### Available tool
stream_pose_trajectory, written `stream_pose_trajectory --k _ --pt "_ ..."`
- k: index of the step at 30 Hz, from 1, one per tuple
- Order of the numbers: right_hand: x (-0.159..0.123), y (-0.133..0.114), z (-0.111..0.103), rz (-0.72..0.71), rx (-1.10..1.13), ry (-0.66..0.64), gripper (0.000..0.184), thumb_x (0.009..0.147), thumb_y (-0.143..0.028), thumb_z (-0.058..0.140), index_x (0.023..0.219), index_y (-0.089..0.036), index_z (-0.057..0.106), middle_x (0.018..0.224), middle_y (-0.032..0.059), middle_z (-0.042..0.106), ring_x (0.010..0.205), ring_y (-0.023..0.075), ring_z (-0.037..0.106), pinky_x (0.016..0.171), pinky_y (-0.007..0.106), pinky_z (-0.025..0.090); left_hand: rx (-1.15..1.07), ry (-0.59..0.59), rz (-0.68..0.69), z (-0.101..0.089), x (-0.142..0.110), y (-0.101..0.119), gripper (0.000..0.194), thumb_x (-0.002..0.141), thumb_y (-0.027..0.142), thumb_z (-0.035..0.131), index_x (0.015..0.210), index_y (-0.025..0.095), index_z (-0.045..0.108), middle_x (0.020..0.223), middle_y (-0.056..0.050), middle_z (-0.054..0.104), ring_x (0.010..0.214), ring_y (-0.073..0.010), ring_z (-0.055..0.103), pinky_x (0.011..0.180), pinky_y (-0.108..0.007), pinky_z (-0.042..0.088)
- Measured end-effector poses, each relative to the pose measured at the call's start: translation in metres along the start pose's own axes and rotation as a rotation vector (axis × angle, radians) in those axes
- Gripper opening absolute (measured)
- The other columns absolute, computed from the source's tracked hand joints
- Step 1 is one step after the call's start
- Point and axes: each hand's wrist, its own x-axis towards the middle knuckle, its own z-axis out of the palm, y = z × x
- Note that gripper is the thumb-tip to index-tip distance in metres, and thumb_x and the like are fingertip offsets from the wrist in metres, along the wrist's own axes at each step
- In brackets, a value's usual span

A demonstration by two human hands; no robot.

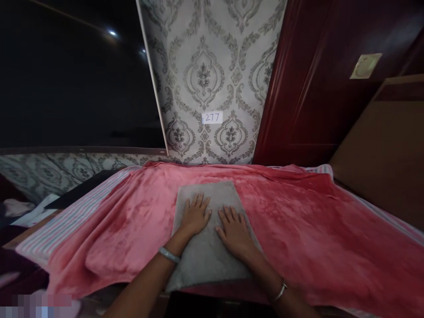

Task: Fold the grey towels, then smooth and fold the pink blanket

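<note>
A folded grey towel (pixel 208 260) lies flat on a pink fleece blanket (pixel 298 221) that covers the surface in front of me. My left hand (pixel 195 215) rests palm down on the towel's upper left part, fingers stretched out and slightly apart. Beside it, my right hand (pixel 235 230) presses flat on the towel's right side, fingers also spread. Each wrist wears a silver bangle. Neither hand holds anything.
A striped sheet (pixel 66 216) shows under the blanket at the left. A dark screen (pixel 76 75) hangs on the patterned wall, which bears a paper label reading 277 (pixel 212 117). A dark red door (pixel 331 79) and a brown board (pixel 387 150) stand at the right.
</note>
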Motion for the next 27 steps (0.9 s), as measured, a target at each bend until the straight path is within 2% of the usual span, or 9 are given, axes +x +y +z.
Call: stream_pose_trajectory --k 4,7,10,12,15,22,27 --pt "0.001 -0.002 -0.006 0.002 0.020 0.009 0.063 0.100 -0.042 0.041 0.159 -0.018 0.034 0.166 0.0093 0.017 0.153 0.0348 0.010 0.122 0.059 0.009 -0.140 0.021 0.017 -0.008 0.018 0.005 0.043 0.093 0.037 0.055 0.133 0.024 0.064 0.157 -0.017 0.043 0.151 -0.0404 0.026 0.120 -0.067 0.004" --pt "-0.003 -0.003 -0.009 -0.023 0.047 -0.002 0.063 0.101 -0.042 0.041 0.159 -0.018 0.033 0.166 0.0089 0.017 0.154 0.0348 0.008 0.122 0.059 0.009 -0.248 -0.078 0.177 -0.010 0.048 0.017 0.036 0.096 0.039 0.050 0.125 0.028 0.070 0.151 -0.013 0.053 0.147 -0.0349 0.036 0.122 -0.064 0.010" --pt "-0.015 -0.001 -0.011 -0.067 0.088 -0.062 0.062 0.102 -0.046 0.040 0.159 -0.023 0.034 0.166 0.0061 0.017 0.154 0.0332 0.006 0.122 0.059 0.005 -0.100 -0.279 0.316 -0.004 0.078 0.030 0.045 0.098 0.042 0.044 0.140 0.033 0.057 0.158 -0.008 0.044 0.151 -0.0300 0.031 0.122 -0.063 0.012" --pt "-0.025 0.001 -0.010 -0.093 0.114 -0.099 0.061 0.102 -0.048 0.038 0.159 -0.027 0.031 0.167 0.0037 0.015 0.154 0.0313 0.004 0.122 0.059 0.001 0.101 -0.323 0.359 0.003 0.089 0.035 0.052 0.100 0.045 0.040 0.150 0.034 0.045 0.164 -0.006 0.034 0.154 -0.0299 0.023 0.122 -0.065 0.010" --pt "-0.036 0.004 -0.008 -0.108 0.126 -0.107 0.061 0.103 -0.050 0.037 0.160 -0.031 0.027 0.167 0.0006 0.012 0.155 0.0287 -0.001 0.123 0.059 -0.003 0.255 -0.253 0.390 0.015 0.093 0.033 0.054 0.101 0.047 0.037 0.154 0.036 0.037 0.166 -0.004 0.030 0.154 -0.0298 0.021 0.122 -0.065 0.012" --pt "-0.038 0.008 -0.002 -0.131 0.104 -0.070 0.057 0.103 -0.051 0.037 0.158 -0.035 0.032 0.166 -0.0010 0.018 0.155 0.0297 0.004 0.123 0.060 0.001 0.270 -0.163 0.401 0.021 0.083 0.029 0.053 0.101 0.045 0.037 0.152 0.033 0.041 0.163 -0.005 0.036 0.152 -0.0295 0.029 0.122 -0.063 0.020" --pt "-0.060 0.008 0.003 -0.173 0.080 -0.038 0.056 0.103 -0.049 0.040 0.157 -0.039 0.033 0.165 -0.0042 0.022 0.154 0.0314 0.005 0.122 0.062 0.002 0.263 -0.106 0.397 0.020 0.080 0.033 0.051 0.102 0.041 0.037 0.151 0.030 0.044 0.161 -0.006 0.040 0.150 -0.0261 0.033 0.123 -0.056 0.022"
